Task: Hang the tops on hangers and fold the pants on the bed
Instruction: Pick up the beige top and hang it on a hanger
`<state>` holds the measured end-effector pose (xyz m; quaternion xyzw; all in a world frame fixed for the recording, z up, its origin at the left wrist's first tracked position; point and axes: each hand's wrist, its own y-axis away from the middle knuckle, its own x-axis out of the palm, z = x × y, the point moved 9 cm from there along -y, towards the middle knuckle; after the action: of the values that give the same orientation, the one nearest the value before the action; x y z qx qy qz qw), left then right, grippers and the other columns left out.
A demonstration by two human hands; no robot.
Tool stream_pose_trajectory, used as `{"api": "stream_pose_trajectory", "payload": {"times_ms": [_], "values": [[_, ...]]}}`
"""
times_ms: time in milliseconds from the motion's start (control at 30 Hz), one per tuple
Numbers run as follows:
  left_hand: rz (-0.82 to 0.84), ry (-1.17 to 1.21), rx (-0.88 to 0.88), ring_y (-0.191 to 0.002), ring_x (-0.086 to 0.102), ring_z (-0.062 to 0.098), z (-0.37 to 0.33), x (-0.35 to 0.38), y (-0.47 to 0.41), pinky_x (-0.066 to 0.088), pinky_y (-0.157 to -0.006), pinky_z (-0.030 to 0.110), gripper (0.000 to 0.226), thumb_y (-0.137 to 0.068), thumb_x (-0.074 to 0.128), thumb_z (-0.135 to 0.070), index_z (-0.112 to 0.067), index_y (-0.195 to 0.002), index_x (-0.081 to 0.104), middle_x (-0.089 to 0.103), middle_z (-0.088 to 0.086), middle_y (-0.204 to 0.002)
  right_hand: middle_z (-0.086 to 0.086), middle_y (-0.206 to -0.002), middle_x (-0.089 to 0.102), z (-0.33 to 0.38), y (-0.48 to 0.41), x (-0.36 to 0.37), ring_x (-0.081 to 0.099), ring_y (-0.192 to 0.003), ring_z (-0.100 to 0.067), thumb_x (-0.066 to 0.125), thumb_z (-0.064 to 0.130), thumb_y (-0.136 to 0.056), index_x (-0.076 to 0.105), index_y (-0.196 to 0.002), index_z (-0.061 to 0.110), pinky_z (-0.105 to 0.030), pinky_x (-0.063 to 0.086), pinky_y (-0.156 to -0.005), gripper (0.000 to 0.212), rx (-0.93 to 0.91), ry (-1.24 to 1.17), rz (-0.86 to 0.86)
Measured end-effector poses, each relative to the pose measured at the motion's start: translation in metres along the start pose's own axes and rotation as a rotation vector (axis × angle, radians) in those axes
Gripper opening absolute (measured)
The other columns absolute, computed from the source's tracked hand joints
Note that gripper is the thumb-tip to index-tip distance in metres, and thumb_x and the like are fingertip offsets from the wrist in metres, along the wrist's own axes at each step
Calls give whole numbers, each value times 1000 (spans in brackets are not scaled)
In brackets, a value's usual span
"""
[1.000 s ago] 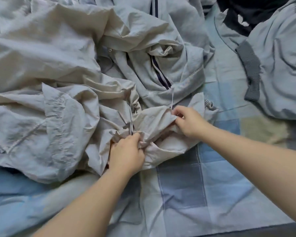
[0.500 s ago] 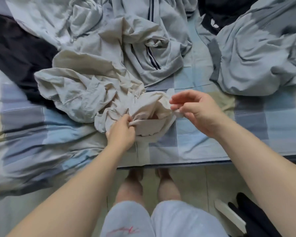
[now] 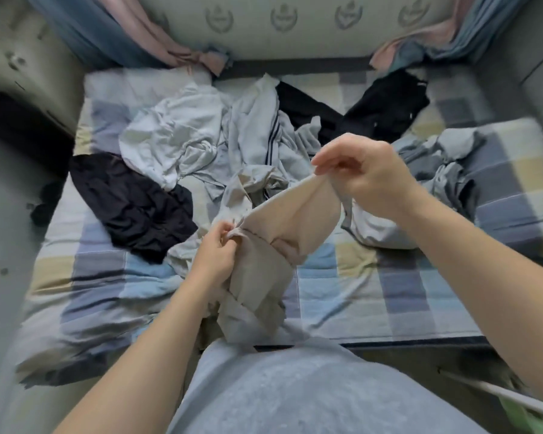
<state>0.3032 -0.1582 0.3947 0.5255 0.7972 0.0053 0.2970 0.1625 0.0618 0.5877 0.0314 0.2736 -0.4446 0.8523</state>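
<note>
Beige garment (image 3: 264, 245) pinched between both hands

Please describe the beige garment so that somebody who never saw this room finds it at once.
Start at the bed with the checked sheet, at its near edge. There the left hand and the right hand grip the beige garment between them. It alone is held up; the white garment and the dark garment lie on the sheet behind it.
</note>
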Motion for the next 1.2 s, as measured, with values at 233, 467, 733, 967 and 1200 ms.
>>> {"api": "stream_pose_trajectory", "payload": {"times_ms": [233, 467, 733, 967, 1200], "values": [[12, 133, 208, -85, 67, 8, -122, -7, 6, 46, -73, 23, 8, -97, 64, -25, -28, -91, 67, 71, -7, -91, -13, -87, 76, 47, -10, -35, 74, -89, -23, 51, -28, -74, 72, -95, 0, -37, 59, -87, 41, 29, -375, -96], [77, 226, 524, -84, 69, 3, -224, 7, 66, 52, -71, 18, 41, -74, 78, -55, -29, -98, 58, 67, -14, -94, -14, -86, 75, 100, -17, -54, 75, -88, -24, 46, -29, -75, 72, -90, 4, -36, 59, -84, 44, -112, -389, -165], [-139, 89, 494, -95, 62, 15, -235, 14, 57, 53, -86, 37, 6, -93, 68, -18, -16, -96, 63, 59, -3, -103, -8, -89, 75, 138, -28, -77, 75, -89, -24, 44, -30, -74, 71, -83, 8, -34, 58, -81, 48, -165, -481, -237], [-146, 467, 364, -46, 35, 6, -234, -27, 30, 30, -43, 22, 16, -102, 49, -11, -16, -87, 50, 41, -5, -57, -8, -96, 75, 141, -31, -120, 73, -100, -20, 48, -29, -73, 72, -92, 6, -25, 56, -74, 46, -198, -295, -318], [-115, 633, 432, -79, 43, 21, -291, -70, 12, 36, -68, 35, 18, -103, 50, -10, -18, -87, 53, 49, 9, -87, -12, -119, 60, 129, -31, -112, 57, -100, -15, 50, -27, -74, 70, -118, 2, -21, 48, -90, 57, -414, 530, -163]]}}
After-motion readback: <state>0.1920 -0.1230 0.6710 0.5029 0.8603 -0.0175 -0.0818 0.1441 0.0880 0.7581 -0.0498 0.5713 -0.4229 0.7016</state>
